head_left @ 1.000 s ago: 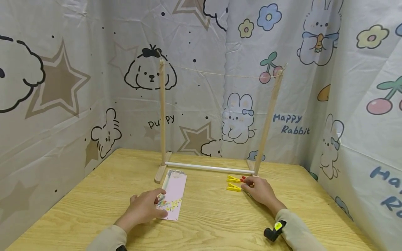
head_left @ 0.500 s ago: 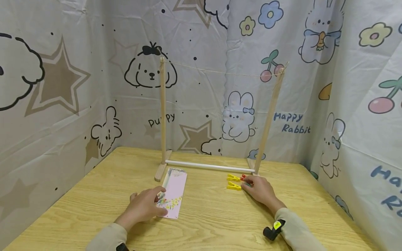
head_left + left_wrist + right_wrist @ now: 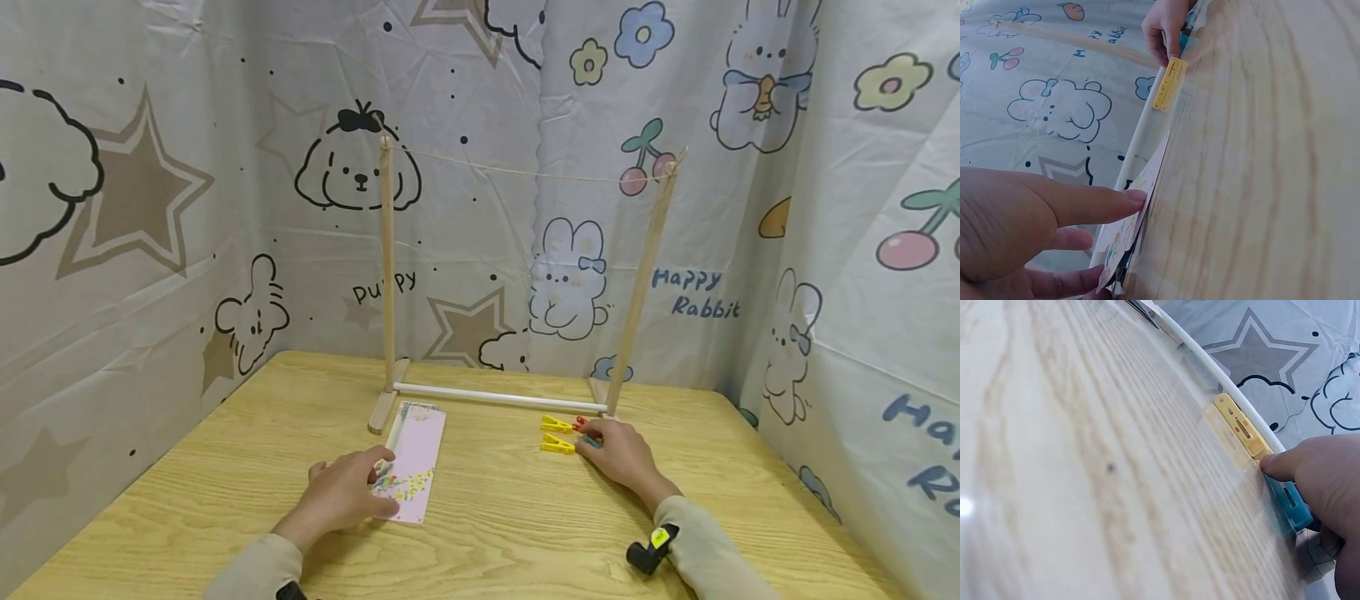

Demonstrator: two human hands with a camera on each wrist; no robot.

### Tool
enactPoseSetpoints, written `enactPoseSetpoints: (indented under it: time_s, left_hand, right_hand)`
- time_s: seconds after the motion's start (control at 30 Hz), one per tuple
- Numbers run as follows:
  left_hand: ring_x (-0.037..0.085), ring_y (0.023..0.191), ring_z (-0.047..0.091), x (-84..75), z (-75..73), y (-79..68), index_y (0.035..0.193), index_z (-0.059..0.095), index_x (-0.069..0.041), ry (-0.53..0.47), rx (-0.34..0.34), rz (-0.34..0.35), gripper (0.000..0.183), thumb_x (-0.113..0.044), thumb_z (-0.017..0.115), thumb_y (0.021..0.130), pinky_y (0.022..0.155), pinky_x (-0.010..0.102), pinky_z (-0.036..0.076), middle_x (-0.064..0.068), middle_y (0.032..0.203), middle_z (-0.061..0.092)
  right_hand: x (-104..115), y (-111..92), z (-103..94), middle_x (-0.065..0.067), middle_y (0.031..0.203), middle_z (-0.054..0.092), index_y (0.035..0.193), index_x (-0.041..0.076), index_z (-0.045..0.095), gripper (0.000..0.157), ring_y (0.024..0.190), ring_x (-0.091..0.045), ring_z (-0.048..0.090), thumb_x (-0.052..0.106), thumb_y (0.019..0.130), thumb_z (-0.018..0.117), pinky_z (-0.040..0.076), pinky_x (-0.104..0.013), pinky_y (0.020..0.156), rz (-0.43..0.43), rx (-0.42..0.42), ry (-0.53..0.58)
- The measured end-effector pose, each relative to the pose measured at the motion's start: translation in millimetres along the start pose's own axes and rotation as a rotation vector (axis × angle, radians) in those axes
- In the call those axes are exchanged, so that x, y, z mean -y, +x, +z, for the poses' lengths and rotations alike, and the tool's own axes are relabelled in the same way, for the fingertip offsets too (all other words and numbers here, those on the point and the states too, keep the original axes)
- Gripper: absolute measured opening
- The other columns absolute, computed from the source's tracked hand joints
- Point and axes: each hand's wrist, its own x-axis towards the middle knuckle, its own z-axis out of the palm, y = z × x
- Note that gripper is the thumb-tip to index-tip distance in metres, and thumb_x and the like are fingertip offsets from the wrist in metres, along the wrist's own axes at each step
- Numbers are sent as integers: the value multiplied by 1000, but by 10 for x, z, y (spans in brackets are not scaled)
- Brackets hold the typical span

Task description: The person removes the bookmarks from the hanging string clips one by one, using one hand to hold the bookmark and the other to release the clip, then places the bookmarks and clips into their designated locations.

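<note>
On the wooden table lies a small stack of long cards, the top one a pink card printed with yellow flowers. My left hand grips its left edge, the thumb on the printed face and the other fingers along the side. To the right, yellow clothespins lie side by side, with a red clothespin and a blue clothespin partly hidden under my right hand. My right thumb touches a yellow clothespin's end, and the fingers curl round the group.
Behind the cards stands a wooden frame: a left post, a right post, a white crossbar low between them and a thin string across the top. Printed curtains surround the table.
</note>
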Motion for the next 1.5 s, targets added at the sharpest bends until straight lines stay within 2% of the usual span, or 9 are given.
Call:
enactPoseSetpoints:
  time_s: [1.0,1.5]
  left_hand:
    - [16,83,56,23,15,22,128,67,-15,9,0,2,62,-30,94,74,101,79,17,-5,88,59]
    - [17,86,57,13,10,-1,127,67,-15,20,-11,2,63,-31,94,73,102,78,17,-4,89,60]
  right_hand:
    - [-30,10,27,3,95,71,107,15,79,22,86,-18,65,28,90,82,54,-49,78,20,3,-1]
    - [-18,17,25,4,92,69,106,16,79,21,83,-16,63,28,90,82,53,-47,76,19,2,-9]
